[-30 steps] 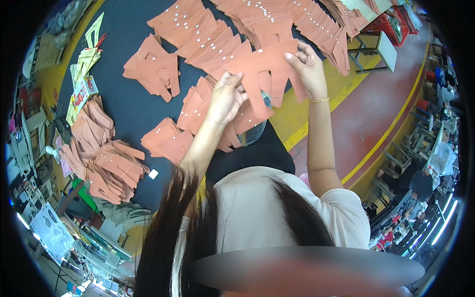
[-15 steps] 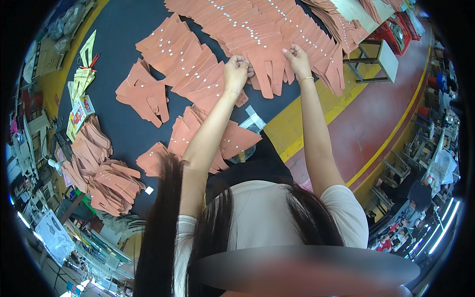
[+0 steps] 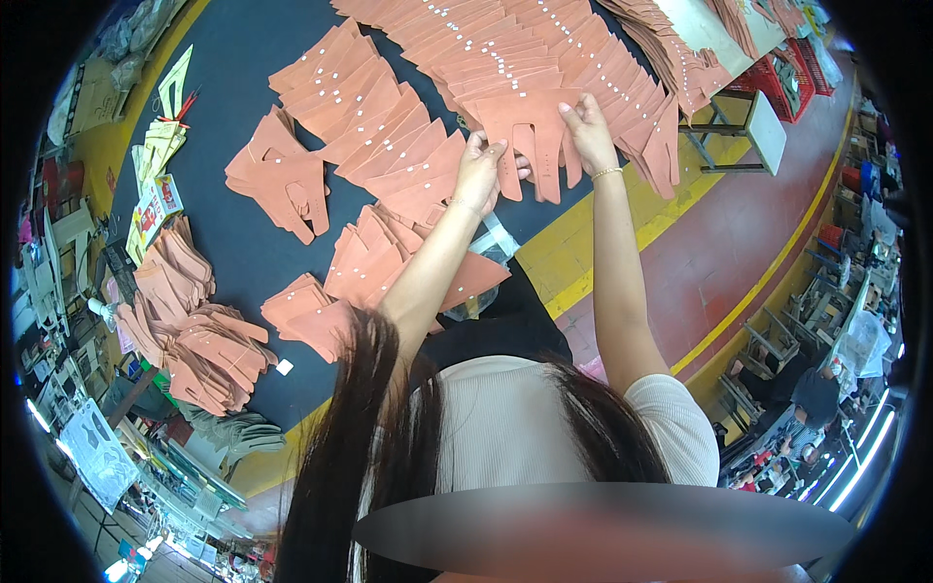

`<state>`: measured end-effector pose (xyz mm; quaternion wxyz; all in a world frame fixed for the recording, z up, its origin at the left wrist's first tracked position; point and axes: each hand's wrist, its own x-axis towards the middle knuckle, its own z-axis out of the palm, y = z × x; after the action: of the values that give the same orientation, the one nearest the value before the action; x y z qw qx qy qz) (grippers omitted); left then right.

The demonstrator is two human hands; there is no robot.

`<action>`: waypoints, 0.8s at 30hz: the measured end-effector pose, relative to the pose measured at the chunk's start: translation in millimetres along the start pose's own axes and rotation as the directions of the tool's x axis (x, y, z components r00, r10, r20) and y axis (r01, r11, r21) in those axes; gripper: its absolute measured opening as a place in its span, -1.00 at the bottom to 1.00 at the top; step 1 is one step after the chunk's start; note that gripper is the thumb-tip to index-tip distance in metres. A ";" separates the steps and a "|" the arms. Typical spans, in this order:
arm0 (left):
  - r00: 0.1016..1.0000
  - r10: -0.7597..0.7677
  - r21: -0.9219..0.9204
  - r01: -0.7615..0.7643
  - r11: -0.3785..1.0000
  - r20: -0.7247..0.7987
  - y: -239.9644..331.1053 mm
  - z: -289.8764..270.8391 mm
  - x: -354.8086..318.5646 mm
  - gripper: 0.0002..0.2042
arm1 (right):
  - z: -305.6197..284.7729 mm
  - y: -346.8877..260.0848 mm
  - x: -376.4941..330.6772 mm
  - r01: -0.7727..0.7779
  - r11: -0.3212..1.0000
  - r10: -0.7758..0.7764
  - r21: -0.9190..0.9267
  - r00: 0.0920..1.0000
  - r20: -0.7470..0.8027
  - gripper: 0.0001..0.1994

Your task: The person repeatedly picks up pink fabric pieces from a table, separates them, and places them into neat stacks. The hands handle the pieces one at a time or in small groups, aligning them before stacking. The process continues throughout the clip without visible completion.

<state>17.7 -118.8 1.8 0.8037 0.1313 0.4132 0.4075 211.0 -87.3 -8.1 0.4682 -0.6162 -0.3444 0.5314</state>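
Both hands pinch one flat terracotta-brown leather cut piece with slotted legs: the left hand grips its left edge, the right hand its right edge, over overlapping rows of similar pieces on the dark tabletop.

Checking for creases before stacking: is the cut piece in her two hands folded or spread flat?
Spread flat: the left hand and right hand hold the brown leather piece open over the overlapped row.
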 end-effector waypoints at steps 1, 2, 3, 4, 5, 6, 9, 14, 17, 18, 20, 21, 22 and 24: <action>0.999 0.001 -0.040 0.000 0.999 0.032 -1.3 -0.5 -1.8 -0.84 | -4.9 -1.7 -1.0 0.046 0.999 -0.046 -0.021 0.999 0.012 -0.81; 0.996 0.031 -0.092 -0.023 0.996 0.089 -2.7 -1.2 -2.0 -0.85 | -8.3 -2.2 -0.7 0.141 0.990 -0.139 -0.020 0.989 0.057 -0.81; 0.999 0.017 -0.041 -0.016 0.999 0.035 -4.5 -1.7 0.2 -0.85 | -9.5 -2.4 3.1 0.086 0.990 -0.083 -0.111 0.996 0.032 -0.81; 1.000 0.031 -0.003 -0.031 1.000 0.007 -7.2 -2.4 3.5 -0.85 | -8.0 -1.5 9.0 0.079 0.980 -0.073 -0.181 0.997 0.037 -0.80; 0.999 0.040 0.044 -0.039 0.998 -0.026 -10.9 -3.7 7.3 -0.85 | -7.0 0.3 13.0 0.017 0.963 -0.017 -0.268 1.000 0.000 -0.80; 0.996 0.083 0.116 -0.078 0.990 -0.042 -15.6 -5.6 10.8 -0.85 | -5.3 3.0 14.7 0.087 0.975 -0.083 -0.205 0.996 0.027 -0.81; 0.980 0.176 0.293 -0.142 0.945 -0.091 -26.9 -13.8 25.1 -0.84 | 0.7 7.0 23.9 0.118 0.969 -0.124 -0.219 0.992 -0.016 -0.81; 0.977 0.174 0.332 -0.125 0.935 -0.123 -43.3 -21.7 32.3 -0.81 | 0.5 8.1 25.5 0.084 0.883 -0.148 -0.461 0.983 -0.104 -0.78; 0.967 0.207 0.423 -0.127 0.897 -0.149 -42.4 -15.8 27.1 -0.78 | 2.7 4.4 24.4 0.107 0.676 -0.279 -0.729 0.953 -0.119 -0.68; 0.958 0.228 0.461 -0.127 0.878 -0.171 -39.7 -13.3 21.1 -0.77 | 6.5 2.6 22.0 0.105 0.566 -0.326 -0.818 0.940 -0.105 -0.64; 0.937 0.286 0.727 -0.051 0.685 -0.203 -33.4 -6.7 2.4 -0.46 | 13.9 -5.7 13.4 0.056 0.558 -0.318 -0.828 0.936 -0.151 -0.53; 0.913 0.367 0.839 -0.055 0.541 -0.177 -33.3 -1.7 -15.3 -0.32 | 20.7 -11.8 9.7 0.239 0.244 -0.645 -0.940 0.764 0.027 -0.46; 0.900 0.429 0.898 -0.121 0.424 -0.081 -29.9 -3.3 -38.1 -0.31 | 28.6 -17.8 3.1 0.135 0.214 -0.606 -0.967 0.795 -0.023 -0.43; 0.935 0.354 0.898 -0.174 0.404 0.022 -17.2 -11.2 -79.3 -0.32 | 51.1 -30.1 -9.4 0.188 0.166 -0.679 -0.968 0.734 0.026 -0.48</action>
<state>-7.4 -191.7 29.6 0.5013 0.5596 0.6055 0.2624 161.4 -75.5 23.6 0.2203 -0.7322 -0.6396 -0.0785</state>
